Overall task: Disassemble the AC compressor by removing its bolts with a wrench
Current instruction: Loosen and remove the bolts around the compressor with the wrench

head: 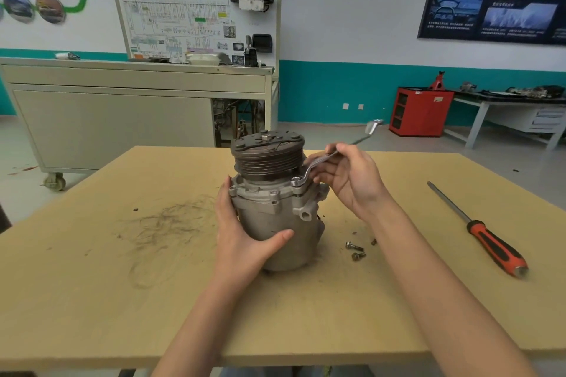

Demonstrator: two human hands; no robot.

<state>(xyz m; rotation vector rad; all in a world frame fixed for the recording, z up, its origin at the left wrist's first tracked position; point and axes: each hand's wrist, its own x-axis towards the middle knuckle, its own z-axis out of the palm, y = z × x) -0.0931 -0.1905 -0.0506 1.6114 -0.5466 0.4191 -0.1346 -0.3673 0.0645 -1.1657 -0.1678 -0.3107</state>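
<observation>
Compressor stands upright near the centre of the desk, pulley end up. Left hand wraps the housing, thumb across the front, bracing it. Wrench ring sits over a bolt on the right of the flange, just under the pulley. Right hand pinches the shank close above the ring. Loose bolts lie right of the base; a screwdriver lies well apart, further right. Recommendation: confirm the ring is fully seated and level, move the grip outward along the shank for leverage, and hold the housing firm against twisting.
</observation>
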